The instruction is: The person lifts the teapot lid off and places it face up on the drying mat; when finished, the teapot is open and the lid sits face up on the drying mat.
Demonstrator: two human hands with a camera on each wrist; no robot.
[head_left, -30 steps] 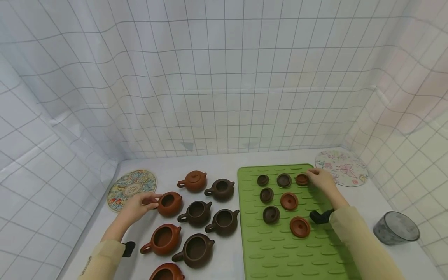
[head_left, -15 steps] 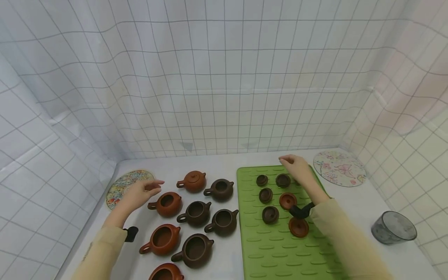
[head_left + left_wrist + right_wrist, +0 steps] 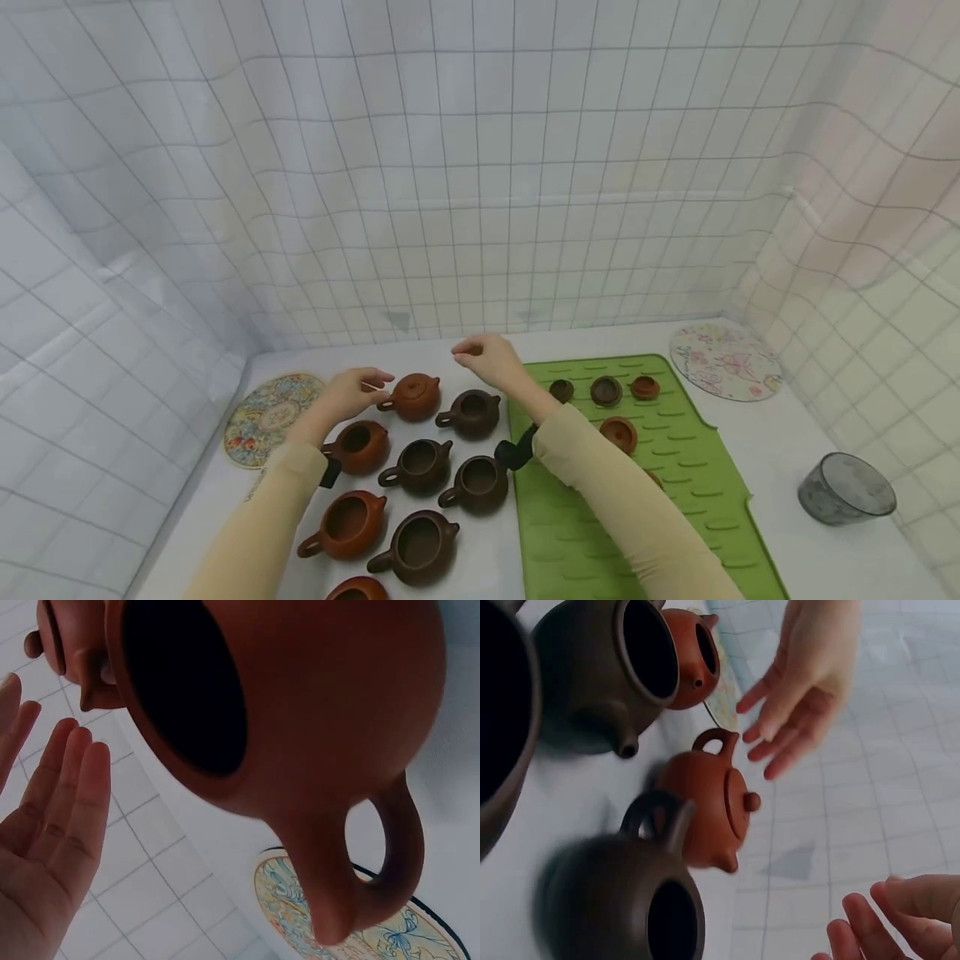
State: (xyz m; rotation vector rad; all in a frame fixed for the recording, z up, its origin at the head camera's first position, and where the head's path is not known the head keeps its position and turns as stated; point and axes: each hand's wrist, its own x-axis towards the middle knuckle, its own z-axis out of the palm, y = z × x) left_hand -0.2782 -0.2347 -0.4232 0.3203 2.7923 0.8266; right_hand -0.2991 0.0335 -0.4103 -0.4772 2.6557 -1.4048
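Note:
A small orange-brown teapot (image 3: 415, 397) with its lid on stands at the back of the group. My left hand (image 3: 347, 396) hovers by its handle, fingers extended and holding nothing; contact with the handle cannot be told. Beyond the dark lidless teapot (image 3: 475, 414), my right hand (image 3: 491, 362) is in the air with bent fingers. Its thumb and fingertips are apart in the right wrist view, with nothing between them. A reddish lidless teapot (image 3: 345, 697) fills much of the left wrist view, below my left hand.
More lidless teapots (image 3: 420, 546) stand in front, dark and reddish. At the right lies a green mat (image 3: 697, 467) bearing lids (image 3: 618, 433), partly hidden by my right sleeve. A grey translucent cup (image 3: 847, 490) stands far right. Round patterned mats (image 3: 273, 421) lie at both sides.
My right hand has left the reddish lid on the mat and swept left over the teapots. My left hand has let go of the reddish lidless teapot's handle and moved right and away from me.

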